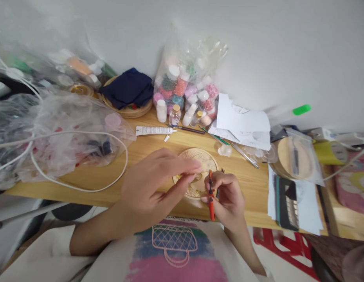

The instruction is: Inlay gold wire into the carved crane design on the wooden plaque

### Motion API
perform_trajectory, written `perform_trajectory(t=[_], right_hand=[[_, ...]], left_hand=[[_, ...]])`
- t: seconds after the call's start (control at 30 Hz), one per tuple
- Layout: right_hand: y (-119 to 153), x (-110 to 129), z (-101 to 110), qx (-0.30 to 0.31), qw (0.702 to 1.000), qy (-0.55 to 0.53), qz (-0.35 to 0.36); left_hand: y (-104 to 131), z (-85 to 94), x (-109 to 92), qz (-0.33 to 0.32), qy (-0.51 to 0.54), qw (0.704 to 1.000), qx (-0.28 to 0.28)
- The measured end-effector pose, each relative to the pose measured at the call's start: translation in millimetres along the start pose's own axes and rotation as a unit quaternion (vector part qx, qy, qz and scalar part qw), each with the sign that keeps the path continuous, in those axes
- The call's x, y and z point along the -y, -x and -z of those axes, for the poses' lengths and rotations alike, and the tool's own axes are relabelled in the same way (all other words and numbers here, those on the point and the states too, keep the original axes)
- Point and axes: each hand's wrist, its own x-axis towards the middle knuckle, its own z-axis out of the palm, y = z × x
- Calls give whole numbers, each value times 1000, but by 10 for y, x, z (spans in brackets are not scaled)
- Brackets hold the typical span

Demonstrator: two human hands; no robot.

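Over a round wooden disc with fine gold line patterns, my left hand pinches thumb and forefinger together. A very thin gold wire seems to run from those fingertips toward the tool on the right. My right hand is closed around small orange-handled snips, held upright at the disc's right edge. Behind the snips, a slim dark tool shows between the same fingers; its kind is hard to make out. My hands partly hide the disc's lower half and left side.
Beyond the disc lie a white glue tube, its small cap, a brown stick and small bottles. A bag of colourful jars stands against the wall. A white cable loops at left; a phone lies right.
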Motion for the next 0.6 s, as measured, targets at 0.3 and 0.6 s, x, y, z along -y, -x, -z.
perform_trajectory(t=[0.3,0.6], right_hand=[[29,-9,-24,-34,999,7,3],[48,-13,-20,-38,999,8,3]], left_hand=[[8,-36,5,-4,5,1000,-7],[17,-42,-4,9,9,1000,0]])
